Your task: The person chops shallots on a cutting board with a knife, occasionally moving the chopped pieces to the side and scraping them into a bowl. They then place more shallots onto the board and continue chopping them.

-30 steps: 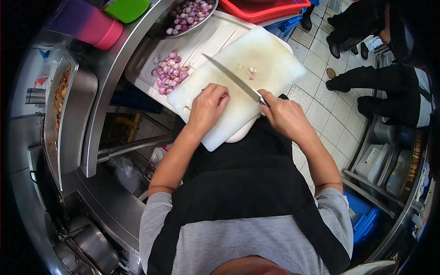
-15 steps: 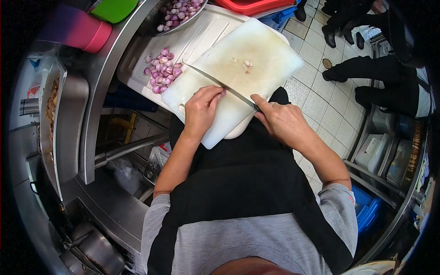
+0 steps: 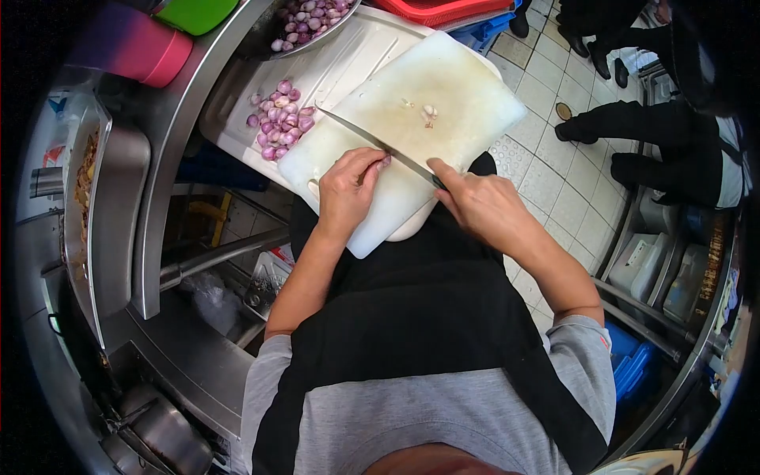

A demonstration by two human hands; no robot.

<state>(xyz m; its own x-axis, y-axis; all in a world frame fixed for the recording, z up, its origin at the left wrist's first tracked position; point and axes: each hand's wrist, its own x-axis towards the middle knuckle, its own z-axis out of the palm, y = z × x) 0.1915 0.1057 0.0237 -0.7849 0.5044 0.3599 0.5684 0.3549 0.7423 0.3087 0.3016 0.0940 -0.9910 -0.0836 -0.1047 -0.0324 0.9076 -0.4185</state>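
- Far out past the left hand's knuckles: long steel tray on the counter edge, holding brownish scraps; probably parked there to keep it off the cutting area.
- Beyond the left fingertips, on the white drain tray: heap of shallots, purple, lying loose. It sits near the left hand, likely so that hand can pick the next one without crossing the blade.
- Left hand: palm down on the cutting board, fingers curled and clenched over one small shallot, which shows pink at the fingertips. Tips look tucked back, knuckles forward, probably to guard them from the edge.
- Knife: blade lies low across the board, touching or just beside the left fingertips, its tip past them toward the heap. The angle suggests a slicing or trimming stroke on the pinned shallot.
- Right hand: fist closed around the knife handle, index finger stretched toward the blade, presumably for control.
- Beyond the right fingertips, mid-board: a few pale cut pieces, well apart from both hands, seemingly pushed clear.
- Far right: another person's dark trouser legs on the tiled floor, well apart.
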